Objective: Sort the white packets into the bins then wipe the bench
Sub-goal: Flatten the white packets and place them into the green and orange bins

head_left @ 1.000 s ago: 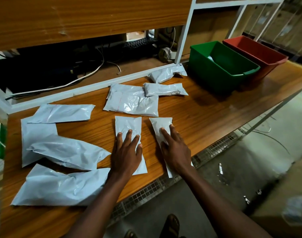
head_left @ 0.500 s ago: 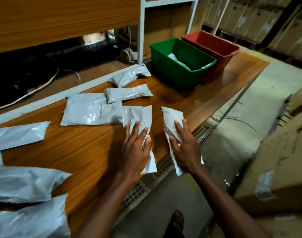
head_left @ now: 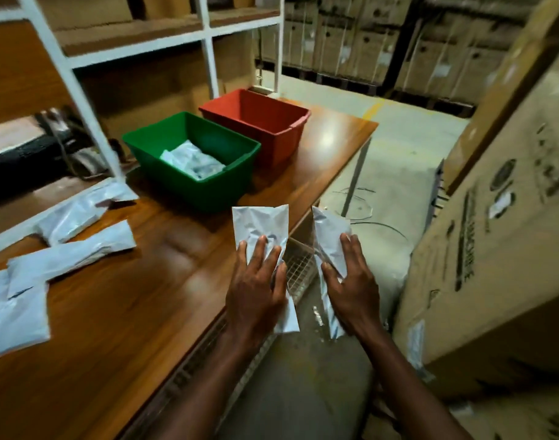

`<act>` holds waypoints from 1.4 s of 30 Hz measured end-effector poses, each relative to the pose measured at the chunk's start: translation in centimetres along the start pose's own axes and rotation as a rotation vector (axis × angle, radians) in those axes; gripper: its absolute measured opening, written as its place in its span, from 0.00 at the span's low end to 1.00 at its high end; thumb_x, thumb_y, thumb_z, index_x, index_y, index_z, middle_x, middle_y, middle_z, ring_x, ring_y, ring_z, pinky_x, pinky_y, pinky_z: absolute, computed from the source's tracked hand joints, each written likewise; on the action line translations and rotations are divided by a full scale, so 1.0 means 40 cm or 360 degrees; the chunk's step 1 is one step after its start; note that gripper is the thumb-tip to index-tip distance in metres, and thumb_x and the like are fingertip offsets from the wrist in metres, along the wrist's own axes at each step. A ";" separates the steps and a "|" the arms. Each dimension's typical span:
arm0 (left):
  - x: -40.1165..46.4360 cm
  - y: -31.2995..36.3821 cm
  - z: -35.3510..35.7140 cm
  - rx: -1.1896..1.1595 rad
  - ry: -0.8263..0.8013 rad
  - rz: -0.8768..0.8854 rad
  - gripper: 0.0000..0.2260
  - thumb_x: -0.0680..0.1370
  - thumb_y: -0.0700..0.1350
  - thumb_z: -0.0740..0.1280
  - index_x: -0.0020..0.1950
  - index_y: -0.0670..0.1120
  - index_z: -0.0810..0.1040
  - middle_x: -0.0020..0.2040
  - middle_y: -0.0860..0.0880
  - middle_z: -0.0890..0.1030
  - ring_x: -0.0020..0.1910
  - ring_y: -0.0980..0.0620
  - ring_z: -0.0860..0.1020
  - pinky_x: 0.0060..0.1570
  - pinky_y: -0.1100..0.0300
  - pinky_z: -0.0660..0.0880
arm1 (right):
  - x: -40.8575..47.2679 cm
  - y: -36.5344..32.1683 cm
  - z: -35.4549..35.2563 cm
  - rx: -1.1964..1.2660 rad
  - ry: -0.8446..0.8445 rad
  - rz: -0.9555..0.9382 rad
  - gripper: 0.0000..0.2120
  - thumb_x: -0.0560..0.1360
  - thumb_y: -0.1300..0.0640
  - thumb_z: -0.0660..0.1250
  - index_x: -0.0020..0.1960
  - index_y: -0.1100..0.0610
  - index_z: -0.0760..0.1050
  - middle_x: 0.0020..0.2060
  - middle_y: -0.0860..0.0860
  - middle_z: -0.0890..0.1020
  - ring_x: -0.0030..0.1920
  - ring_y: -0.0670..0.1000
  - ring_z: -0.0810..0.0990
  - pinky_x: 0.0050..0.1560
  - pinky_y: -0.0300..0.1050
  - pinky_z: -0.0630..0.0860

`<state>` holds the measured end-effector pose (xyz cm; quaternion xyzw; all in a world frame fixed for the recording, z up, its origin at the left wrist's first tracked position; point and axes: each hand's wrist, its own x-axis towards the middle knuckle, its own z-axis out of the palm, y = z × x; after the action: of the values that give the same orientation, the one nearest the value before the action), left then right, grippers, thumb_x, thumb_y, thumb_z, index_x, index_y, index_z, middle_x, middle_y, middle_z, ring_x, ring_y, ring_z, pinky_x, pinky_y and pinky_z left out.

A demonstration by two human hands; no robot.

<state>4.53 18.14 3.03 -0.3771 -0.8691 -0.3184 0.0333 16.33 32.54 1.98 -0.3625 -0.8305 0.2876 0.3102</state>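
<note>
Here, left hand [head_left: 256,290] and right hand [head_left: 351,281], fingers clamped on one white packet each, near green bin [head_left: 189,182].

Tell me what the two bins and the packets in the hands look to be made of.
Green bin and red bin: likely moulded plastic, with even colour, smooth walls and rolled rims. Packet in the left hand and packet in the right hand: apparently thin plastic film, white and slightly glossy, creased and crinkled. What is inside them cannot be seen.
</note>
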 end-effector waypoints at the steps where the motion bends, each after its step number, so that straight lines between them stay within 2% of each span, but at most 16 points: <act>1: 0.027 0.027 0.028 -0.0007 -0.0027 0.0022 0.25 0.81 0.59 0.49 0.74 0.53 0.70 0.78 0.52 0.64 0.79 0.44 0.53 0.72 0.42 0.65 | 0.028 0.027 -0.016 -0.0010 0.0021 0.0028 0.30 0.79 0.48 0.67 0.79 0.45 0.60 0.79 0.46 0.61 0.73 0.53 0.69 0.64 0.48 0.72; 6: 0.169 0.118 0.136 -0.0043 -0.0090 0.0095 0.25 0.81 0.59 0.49 0.76 0.54 0.66 0.79 0.53 0.58 0.80 0.44 0.49 0.76 0.45 0.56 | 0.191 0.115 -0.046 -0.0044 0.0086 0.0107 0.30 0.80 0.48 0.67 0.79 0.46 0.60 0.79 0.47 0.61 0.73 0.53 0.70 0.66 0.45 0.70; 10: 0.306 0.155 0.210 -0.0088 -0.0022 0.0113 0.24 0.82 0.57 0.50 0.76 0.53 0.67 0.79 0.52 0.59 0.80 0.43 0.50 0.75 0.43 0.59 | 0.352 0.152 -0.036 -0.0058 0.0078 0.0090 0.30 0.80 0.49 0.66 0.79 0.47 0.60 0.79 0.46 0.60 0.72 0.52 0.70 0.60 0.38 0.66; 14: 0.488 0.167 0.278 -0.0092 0.0196 0.0119 0.21 0.83 0.53 0.54 0.74 0.50 0.70 0.78 0.50 0.63 0.79 0.42 0.53 0.74 0.41 0.61 | 0.552 0.171 -0.003 -0.0087 0.0078 -0.0040 0.30 0.80 0.47 0.66 0.79 0.47 0.59 0.79 0.45 0.59 0.72 0.52 0.71 0.60 0.40 0.68; 17: 0.625 0.192 0.288 -0.0104 0.0391 0.0072 0.19 0.82 0.50 0.58 0.73 0.49 0.73 0.77 0.49 0.65 0.79 0.42 0.55 0.75 0.45 0.60 | 0.705 0.152 0.013 -0.0067 0.0032 -0.0167 0.30 0.80 0.47 0.66 0.79 0.47 0.60 0.79 0.45 0.59 0.73 0.51 0.69 0.61 0.40 0.68; 19: 0.711 0.209 0.276 -0.0080 0.0525 0.0041 0.18 0.81 0.49 0.61 0.71 0.48 0.75 0.76 0.48 0.67 0.78 0.41 0.58 0.77 0.51 0.54 | 0.806 0.127 0.021 -0.0060 0.0045 -0.0244 0.30 0.80 0.48 0.66 0.79 0.47 0.60 0.79 0.44 0.59 0.73 0.49 0.68 0.60 0.39 0.68; 21: 0.786 0.208 0.256 0.0029 0.0670 -0.0013 0.17 0.80 0.47 0.64 0.69 0.47 0.77 0.74 0.46 0.71 0.76 0.39 0.62 0.77 0.60 0.42 | 0.895 0.088 0.040 -0.0001 -0.0002 -0.0291 0.30 0.80 0.48 0.66 0.79 0.47 0.60 0.79 0.44 0.60 0.73 0.47 0.68 0.60 0.38 0.67; 22: 0.826 0.201 0.245 0.0076 0.0738 -0.0043 0.17 0.80 0.46 0.65 0.68 0.47 0.77 0.74 0.46 0.71 0.76 0.38 0.63 0.77 0.61 0.41 | 0.941 0.068 0.057 0.0031 -0.0017 -0.0344 0.30 0.80 0.48 0.66 0.79 0.47 0.60 0.79 0.45 0.60 0.73 0.46 0.67 0.60 0.37 0.66; 23: 0.861 0.192 0.236 0.0078 0.0770 -0.0060 0.17 0.80 0.46 0.64 0.68 0.47 0.77 0.74 0.46 0.71 0.76 0.38 0.63 0.78 0.57 0.45 | 0.979 0.049 0.072 0.0053 -0.0027 -0.0397 0.30 0.80 0.48 0.66 0.79 0.47 0.59 0.79 0.45 0.60 0.73 0.44 0.66 0.61 0.37 0.66; 25: 0.939 0.167 0.222 0.0070 0.0807 -0.0095 0.17 0.81 0.48 0.61 0.69 0.46 0.77 0.74 0.45 0.71 0.76 0.38 0.62 0.76 0.45 0.57 | 1.068 0.009 0.118 0.0099 -0.0103 -0.0485 0.31 0.81 0.48 0.65 0.80 0.47 0.58 0.80 0.47 0.59 0.72 0.40 0.62 0.62 0.36 0.64; 27: 1.010 0.141 0.217 0.0124 0.0872 -0.0169 0.18 0.81 0.48 0.60 0.68 0.46 0.77 0.74 0.44 0.71 0.76 0.40 0.61 0.73 0.42 0.61 | 1.156 -0.027 0.174 0.0131 -0.0187 -0.0574 0.31 0.81 0.47 0.65 0.80 0.47 0.57 0.80 0.48 0.59 0.73 0.44 0.64 0.64 0.39 0.62; 29: 1.078 0.121 0.208 0.0164 0.0934 -0.0266 0.19 0.81 0.50 0.59 0.69 0.46 0.77 0.74 0.44 0.70 0.76 0.40 0.60 0.74 0.43 0.61 | 1.239 -0.066 0.223 0.0185 -0.0286 -0.0655 0.31 0.81 0.47 0.65 0.80 0.48 0.57 0.80 0.50 0.59 0.75 0.51 0.65 0.66 0.41 0.62; 34: 1.252 0.080 0.204 0.0384 0.0973 -0.0604 0.20 0.81 0.52 0.58 0.71 0.50 0.75 0.76 0.48 0.68 0.77 0.41 0.59 0.74 0.54 0.52 | 1.430 -0.145 0.348 0.0207 -0.0535 -0.0890 0.30 0.81 0.47 0.63 0.80 0.47 0.57 0.81 0.49 0.57 0.76 0.53 0.64 0.67 0.50 0.69; 37: 1.350 0.055 0.213 0.0436 0.0945 -0.0767 0.21 0.80 0.53 0.56 0.71 0.50 0.75 0.76 0.48 0.68 0.77 0.40 0.58 0.75 0.48 0.56 | 1.518 -0.171 0.436 0.0212 -0.0749 -0.1006 0.30 0.81 0.47 0.62 0.80 0.48 0.56 0.81 0.51 0.55 0.76 0.55 0.64 0.68 0.53 0.69; 39: 1.404 0.006 0.218 0.0448 0.0855 -0.0889 0.22 0.80 0.53 0.55 0.71 0.50 0.75 0.76 0.47 0.68 0.77 0.38 0.58 0.75 0.45 0.59 | 1.550 -0.173 0.507 0.0125 -0.0904 -0.1080 0.30 0.82 0.46 0.60 0.80 0.50 0.54 0.81 0.55 0.55 0.76 0.58 0.63 0.68 0.56 0.69; 42: 1.465 -0.070 0.229 0.0491 0.0602 -0.1050 0.19 0.83 0.51 0.56 0.73 0.51 0.72 0.77 0.47 0.65 0.78 0.41 0.57 0.76 0.49 0.54 | 1.580 -0.169 0.607 -0.0042 -0.1110 -0.1160 0.29 0.83 0.43 0.56 0.79 0.55 0.55 0.80 0.60 0.56 0.75 0.64 0.65 0.67 0.59 0.70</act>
<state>-37.49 59.16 11.71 -0.0035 -0.9595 -0.2417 0.1448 -38.55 71.84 10.52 0.0649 -0.9608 0.2540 0.0899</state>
